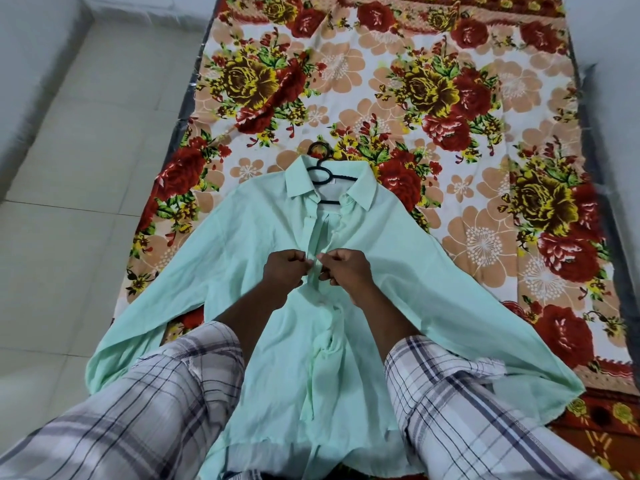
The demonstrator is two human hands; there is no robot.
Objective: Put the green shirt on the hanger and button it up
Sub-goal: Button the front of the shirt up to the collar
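The pale green shirt [249, 237] lies front up on the flowered bedsheet, sleeves spread out to both sides. A black hanger [322, 169] sits inside its collar, with the hook poking out past the neck. My left hand [284, 270] pinches the left edge of the front placket at chest height. My right hand [346, 268] pinches the right edge just across from it, fingertips almost meeting. The placket gapes above the hands up to the collar. The button between my fingers is hidden.
The flowered sheet [398, 81] covers a mattress on the floor. Pale floor tiles [86, 168] run along the left, with a white wall beyond. A dark mattress edge [595, 150] shows at the right. My plaid sleeves fill the lower corners.
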